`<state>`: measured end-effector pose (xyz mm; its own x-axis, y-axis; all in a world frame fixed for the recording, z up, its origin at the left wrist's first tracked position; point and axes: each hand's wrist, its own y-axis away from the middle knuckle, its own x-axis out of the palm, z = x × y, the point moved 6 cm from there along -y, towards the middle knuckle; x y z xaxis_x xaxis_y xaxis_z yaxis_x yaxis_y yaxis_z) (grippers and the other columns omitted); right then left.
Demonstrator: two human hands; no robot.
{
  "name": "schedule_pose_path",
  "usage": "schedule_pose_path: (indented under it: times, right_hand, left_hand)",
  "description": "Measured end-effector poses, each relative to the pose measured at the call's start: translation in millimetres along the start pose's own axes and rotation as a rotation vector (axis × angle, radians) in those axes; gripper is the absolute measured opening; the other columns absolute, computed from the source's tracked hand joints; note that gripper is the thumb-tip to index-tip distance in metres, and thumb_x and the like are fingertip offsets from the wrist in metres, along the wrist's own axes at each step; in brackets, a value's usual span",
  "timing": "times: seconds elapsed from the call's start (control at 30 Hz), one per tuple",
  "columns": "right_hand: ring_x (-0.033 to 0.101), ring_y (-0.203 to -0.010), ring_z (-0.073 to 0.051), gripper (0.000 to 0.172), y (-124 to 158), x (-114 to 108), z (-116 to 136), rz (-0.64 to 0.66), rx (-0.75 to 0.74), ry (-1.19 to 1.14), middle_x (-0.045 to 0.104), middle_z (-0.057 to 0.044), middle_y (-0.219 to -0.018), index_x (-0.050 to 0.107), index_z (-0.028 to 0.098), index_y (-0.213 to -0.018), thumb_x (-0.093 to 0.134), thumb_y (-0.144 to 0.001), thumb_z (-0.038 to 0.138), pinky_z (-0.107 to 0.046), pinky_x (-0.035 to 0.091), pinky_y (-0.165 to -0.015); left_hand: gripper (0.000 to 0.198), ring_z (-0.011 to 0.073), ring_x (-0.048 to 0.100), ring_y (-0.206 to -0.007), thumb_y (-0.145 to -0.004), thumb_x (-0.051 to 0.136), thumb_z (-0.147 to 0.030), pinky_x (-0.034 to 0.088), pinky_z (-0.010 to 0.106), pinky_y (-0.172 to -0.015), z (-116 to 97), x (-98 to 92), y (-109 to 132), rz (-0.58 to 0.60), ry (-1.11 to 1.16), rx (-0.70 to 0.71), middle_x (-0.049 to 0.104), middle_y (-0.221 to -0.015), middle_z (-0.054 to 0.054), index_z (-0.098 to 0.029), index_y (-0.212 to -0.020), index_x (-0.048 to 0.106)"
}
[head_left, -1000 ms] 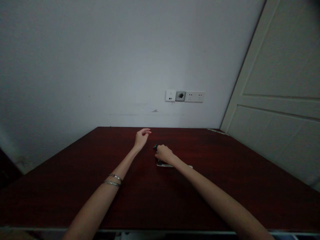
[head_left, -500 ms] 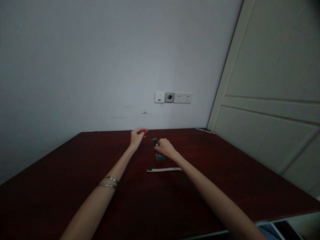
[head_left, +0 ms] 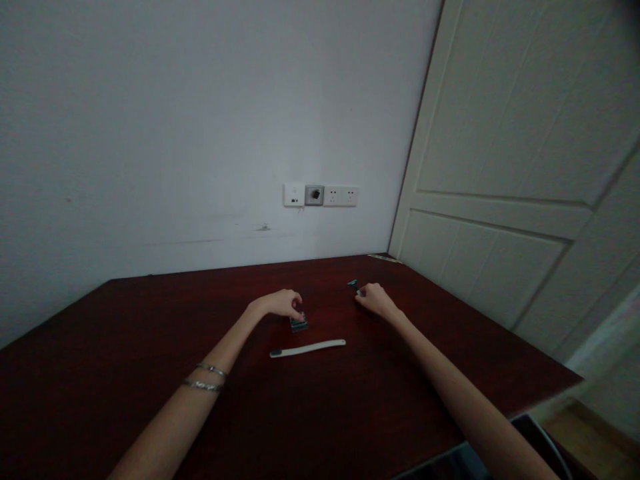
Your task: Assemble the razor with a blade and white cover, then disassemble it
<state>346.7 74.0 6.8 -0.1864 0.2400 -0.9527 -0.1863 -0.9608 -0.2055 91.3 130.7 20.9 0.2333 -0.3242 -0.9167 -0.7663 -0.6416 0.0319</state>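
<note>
My left hand (head_left: 280,303) rests low on the dark red table (head_left: 150,347), fingers curled down onto a small dark greenish block (head_left: 299,324). My right hand (head_left: 373,299) is closed around a small dark teal tool (head_left: 353,285) whose tip sticks out to the left of the knuckles. A slim white strip with a dark end (head_left: 307,348) lies flat on the table just in front of both hands. Two thin bracelets circle my left wrist (head_left: 205,377).
A white wall stands behind the table with a row of wall sockets (head_left: 321,195). A cream panelled door (head_left: 510,173) closes off the right side. The table's front right edge (head_left: 550,393) drops to a floor with dark objects below.
My left hand came down from the air onto the small block. My right hand carried the dark tool to the right, away from the block. The view swung to the right.
</note>
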Motion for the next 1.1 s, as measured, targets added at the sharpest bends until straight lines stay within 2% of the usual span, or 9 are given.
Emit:
schedule_pose_path:
  times: [0.2,0.37,0.6,0.8,0.9,1.1]
  right_hand:
    - [0.064,-0.083,-0.022,0.025,7.4,8.5,-10.7,0.024,0.039,0.022,0.068,-0.014,-0.085,0.070,0.014,-0.081,0.050,-0.077,0.029,-0.024,0.041,-0.068]
    - [0.063,-0.086,-0.024,0.026,9.1,10.8,-9.0,0.017,0.052,0.032,0.067,-0.015,-0.090,0.068,0.014,-0.085,0.048,-0.078,0.029,-0.025,0.041,-0.070]
    - [0.062,-0.090,-0.025,0.031,11.3,12.4,-12.5,-0.010,0.078,0.020,0.067,-0.014,-0.096,0.065,0.018,-0.101,0.046,-0.081,0.031,-0.027,0.041,-0.071]
    - [0.061,-0.095,-0.026,0.042,14.6,6.7,-20.2,-0.048,0.131,0.008,0.064,-0.015,-0.107,0.059,0.019,-0.115,0.043,-0.083,0.040,-0.030,0.042,-0.075]
    - [0.061,-0.095,-0.026,0.043,17.2,0.6,-22.2,-0.069,0.144,0.015,0.064,-0.014,-0.106,0.060,0.019,-0.115,0.043,-0.083,0.043,-0.031,0.043,-0.075]
    - [0.062,-0.092,-0.026,0.038,21.4,-9.6,-16.2,-0.125,0.146,0.025,0.064,-0.009,-0.107,0.062,0.024,-0.111,0.044,-0.082,0.040,-0.033,0.045,-0.073]
  left_hand:
    - [0.051,0.0171,0.060,-0.066,-0.046,0.075,-0.042,0.040,0.021,-0.055,-3.8,7.9,3.8,0.042,-0.040,-0.040,0.067,-0.079,0.003,-0.017,-0.090,0.065]
    - [0.058,0.0202,0.061,-0.071,-0.044,0.077,-0.041,0.040,0.022,-0.056,-5.1,9.1,9.2,0.006,-0.056,-0.048,0.066,-0.082,0.006,-0.015,-0.094,0.063]
    - [0.060,0.0203,0.060,-0.074,-0.048,0.074,-0.043,0.041,0.023,-0.059,-1.9,13.5,11.5,0.052,-0.092,-0.044,0.065,-0.088,0.007,-0.015,-0.099,0.062]
    - [0.055,0.0219,0.058,-0.077,-0.053,0.071,-0.043,0.041,0.025,-0.063,-7.1,15.5,15.1,0.083,-0.173,-0.018,0.063,-0.093,0.010,-0.012,-0.098,0.063]
    - [0.059,0.0218,0.057,-0.080,-0.053,0.071,-0.045,0.042,0.025,-0.067,-8.7,14.9,16.5,0.086,-0.220,-0.024,0.061,-0.098,0.011,-0.012,-0.101,0.062]
    - [0.064,0.0223,0.054,-0.085,-0.055,0.069,-0.052,0.041,0.026,-0.070,-1.9,17.9,16.5,0.172,-0.284,-0.034,0.056,-0.101,0.012,-0.010,-0.102,0.059]
